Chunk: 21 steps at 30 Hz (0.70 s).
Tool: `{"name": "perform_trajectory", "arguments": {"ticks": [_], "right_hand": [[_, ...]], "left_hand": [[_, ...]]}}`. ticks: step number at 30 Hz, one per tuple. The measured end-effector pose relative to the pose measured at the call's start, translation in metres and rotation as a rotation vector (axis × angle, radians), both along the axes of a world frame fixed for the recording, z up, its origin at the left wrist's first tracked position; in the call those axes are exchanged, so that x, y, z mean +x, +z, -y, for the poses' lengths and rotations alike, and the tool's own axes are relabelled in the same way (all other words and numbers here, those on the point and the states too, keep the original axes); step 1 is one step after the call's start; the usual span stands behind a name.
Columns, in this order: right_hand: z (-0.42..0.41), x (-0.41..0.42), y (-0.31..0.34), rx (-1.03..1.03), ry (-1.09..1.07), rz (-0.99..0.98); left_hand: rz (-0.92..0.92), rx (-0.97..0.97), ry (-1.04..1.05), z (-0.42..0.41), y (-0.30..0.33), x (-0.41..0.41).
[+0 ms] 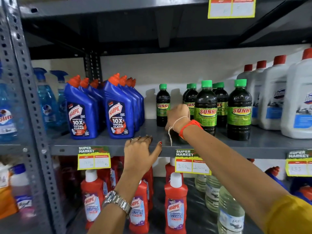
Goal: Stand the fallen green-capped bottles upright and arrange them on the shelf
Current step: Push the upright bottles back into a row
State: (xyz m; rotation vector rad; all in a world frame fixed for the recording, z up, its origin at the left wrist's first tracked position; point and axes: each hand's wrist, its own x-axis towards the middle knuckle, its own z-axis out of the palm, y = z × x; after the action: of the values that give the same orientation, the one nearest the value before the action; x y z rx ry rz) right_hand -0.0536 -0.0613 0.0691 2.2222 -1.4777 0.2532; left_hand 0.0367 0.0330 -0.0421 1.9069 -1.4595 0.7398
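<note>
Several dark Sunny bottles with green caps stand upright on the grey middle shelf [104,141]: one alone [162,105] at the left, two in front [205,107] [239,110], others behind [221,102]. My right hand [178,116] reaches in between them, knuckles up, curled over a dark bottle [174,136] that lies low on the shelf under my wrist. That bottle's cap and my fingers are hidden. My left hand [141,153] rests palm down on the shelf's front edge, fingers apart, holding nothing.
Blue Harpic bottles [118,112] stand close on the left, white red-capped jugs [273,98] on the right. Price tags [192,163] hang from the shelf edge. Red Harpic bottles [175,205] and clear bottles [230,215] fill the shelf below.
</note>
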Motion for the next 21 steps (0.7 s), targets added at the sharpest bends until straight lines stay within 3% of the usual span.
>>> {"name": "perform_trajectory", "arguments": {"ticks": [3, 8, 13, 17, 21], "right_hand": [[0.007, -0.009, -0.002, -0.101, 0.091, 0.064], [0.010, -0.024, -0.002, -0.197, 0.296, 0.678], [0.012, -0.024, -0.002, -0.044, 0.499, 1.238], [0.019, -0.015, -0.012, 0.094, 0.598, 1.389], [0.024, -0.007, -0.027, 0.222, 0.639, 1.391]], "left_hand": [[0.010, 0.004, 0.004, 0.000, -0.001, 0.000], [0.012, -0.008, 0.016, 0.002, -0.002, 0.000], [0.006, -0.011, 0.024, 0.003, -0.002, -0.001], [0.017, -0.005, 0.047, 0.004, -0.001, -0.002], [0.019, -0.015, 0.061, 0.004, -0.001, -0.003]]}}
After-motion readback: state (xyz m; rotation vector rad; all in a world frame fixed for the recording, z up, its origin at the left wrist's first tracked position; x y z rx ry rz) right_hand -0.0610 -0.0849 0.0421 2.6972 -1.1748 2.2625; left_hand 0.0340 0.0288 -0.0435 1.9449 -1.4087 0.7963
